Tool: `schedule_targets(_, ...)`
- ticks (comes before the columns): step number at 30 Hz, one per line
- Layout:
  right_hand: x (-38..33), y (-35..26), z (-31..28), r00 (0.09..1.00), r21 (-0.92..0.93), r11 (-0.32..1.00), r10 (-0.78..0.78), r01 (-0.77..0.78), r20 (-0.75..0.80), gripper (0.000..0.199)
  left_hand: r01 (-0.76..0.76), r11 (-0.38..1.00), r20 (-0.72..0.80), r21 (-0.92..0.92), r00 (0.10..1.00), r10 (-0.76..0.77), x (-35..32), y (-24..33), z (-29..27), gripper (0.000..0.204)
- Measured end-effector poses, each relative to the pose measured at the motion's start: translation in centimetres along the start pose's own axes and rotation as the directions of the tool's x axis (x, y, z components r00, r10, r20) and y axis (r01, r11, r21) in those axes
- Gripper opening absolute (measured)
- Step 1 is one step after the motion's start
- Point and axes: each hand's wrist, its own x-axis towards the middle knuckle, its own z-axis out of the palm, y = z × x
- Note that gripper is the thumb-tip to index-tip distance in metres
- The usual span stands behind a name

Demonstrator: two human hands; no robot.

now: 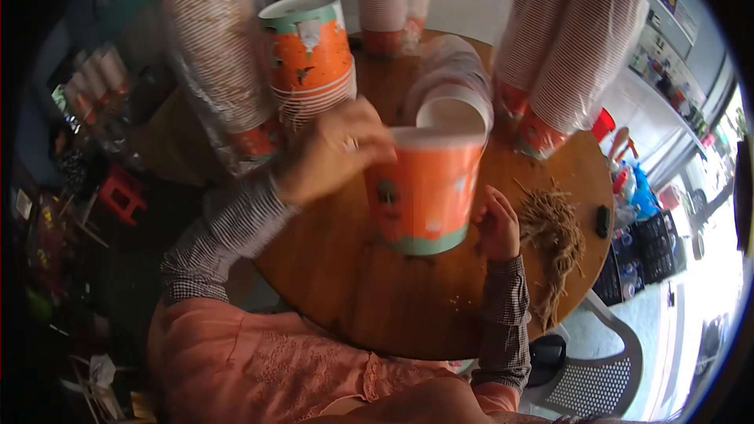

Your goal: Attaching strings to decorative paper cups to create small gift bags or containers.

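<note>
An orange paper bucket (428, 192) with a green band at its bottom is held upright over the round table. My left hand (338, 149) is closed on its rim at the left, slightly smeared by motion. Just right of the bucket, my right hand (499, 224) has loosely bent fingers, apart from each other and holding nothing I can see. Behind my left hand stands a stack of nested paper buckets (310, 55), upside down, with a green-banded one on top. A plastic-wrapped stack of white cups (452, 106) lies on its side behind the held bucket.
Tall plastic-wrapped stacks of cups stand at the left (212, 47) and right (581, 47) of the wooden table (353, 290). A bundle of brown twine-like strands (554, 228) lies near its right edge, beside a small black object (602, 221). A grey chair (601, 361) is at lower right.
</note>
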Motion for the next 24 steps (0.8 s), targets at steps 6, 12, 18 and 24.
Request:
schedule_targets(6, -0.3, 3.2, -2.5, 0.991, 0.018, 0.991, 0.132, -0.133, 0.014, 0.013, 0.197, 0.692, -0.227, -0.694, 0.853, -0.471, 4.4, -9.7, -13.9, 0.015)
schedule_targets(12, -0.6, 4.5, -1.6, 0.988, -0.125, 0.98, 0.154, -0.152, 0.006, 0.012, 0.251, 0.363, -0.187, -0.897, 0.528, -0.828, 0.3, -21.2, -15.0, 0.01)
schedule_targets(18, -0.3, 4.1, -1.3, 0.985, -0.171, 0.97, 0.167, -0.174, -0.051, 0.012, 0.412, 0.187, -0.018, -0.892, 0.381, -0.924, -7.8, -24.5, -10.7, 0.011)
schedule_targets(24, 0.1, 2.6, -2.5, 0.992, -0.491, 0.871, -0.068, 0.007, -0.107, 0.014, 0.659, 0.38, -0.013, -0.649, 0.49, -0.872, -12.2, -20.3, -3.7, 0.021)
